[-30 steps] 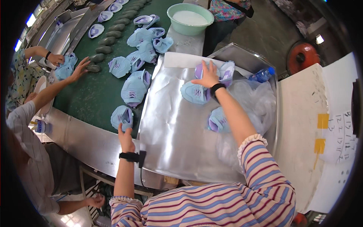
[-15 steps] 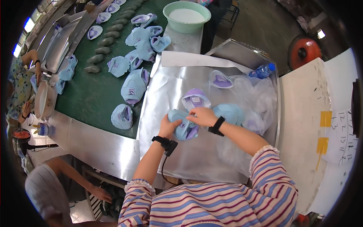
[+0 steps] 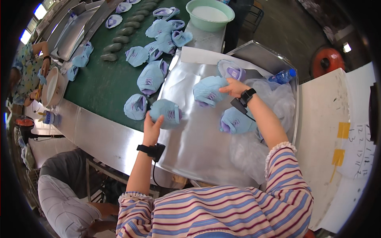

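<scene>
Hands have split since half a second ago: left hand [image 3: 152,127] grips a blue shoe upper [image 3: 166,113] at the desk's [image 3: 190,142] belt edge; right hand [image 3: 235,86] pins another upper [image 3: 209,91], third upper [image 3: 237,121] below its wrist.

Bright even daylight, glare on steel tray [image 3: 186,91], fisheye-bent dark rim

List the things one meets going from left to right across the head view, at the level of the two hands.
Light blue shoe upper on green belt → left hand → light blue shoe upper it holds → light blue shoe upper under right hand → right hand → blue plastic bottle.
</scene>
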{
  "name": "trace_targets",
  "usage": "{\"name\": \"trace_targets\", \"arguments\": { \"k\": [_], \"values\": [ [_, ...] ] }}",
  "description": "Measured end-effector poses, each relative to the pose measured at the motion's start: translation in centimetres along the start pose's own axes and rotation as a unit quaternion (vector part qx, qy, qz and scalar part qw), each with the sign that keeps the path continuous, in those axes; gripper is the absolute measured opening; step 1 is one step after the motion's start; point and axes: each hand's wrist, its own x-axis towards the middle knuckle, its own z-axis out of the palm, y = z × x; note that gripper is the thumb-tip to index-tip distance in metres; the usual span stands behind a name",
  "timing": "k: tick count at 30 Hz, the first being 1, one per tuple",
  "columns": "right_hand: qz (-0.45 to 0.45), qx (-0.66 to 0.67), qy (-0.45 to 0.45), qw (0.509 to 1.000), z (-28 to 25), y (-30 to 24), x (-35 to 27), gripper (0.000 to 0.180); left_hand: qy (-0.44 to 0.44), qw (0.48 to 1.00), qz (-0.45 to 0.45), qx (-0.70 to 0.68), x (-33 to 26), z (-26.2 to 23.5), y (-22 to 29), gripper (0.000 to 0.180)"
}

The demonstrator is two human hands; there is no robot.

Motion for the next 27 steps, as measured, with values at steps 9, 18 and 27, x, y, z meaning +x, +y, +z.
{"name": "trace_targets", "arguments": {
  "k": [9,18,27],
  "values": [
    [-0.076,-0.094,-0.135,0.983,9.3,-1.3,-2.1,0.056,-0.169,0.982,0.027,0.077,-0.4,0.7,2.7,0.035],
    [0.225,-0.689,0.001,0.688,-1.8,5.3,-6.3,0.089,-0.042,0.993,-0.051,-0.095,-4.0,0.9,2.2,0.036],
    [0.046,-0.499,0.019,0.865,4.8,4.1,-8.9,0.069,-0.077,0.995,-0.025,0.062,-5.0,-1.9,0.7,0.035]
  ]
}}
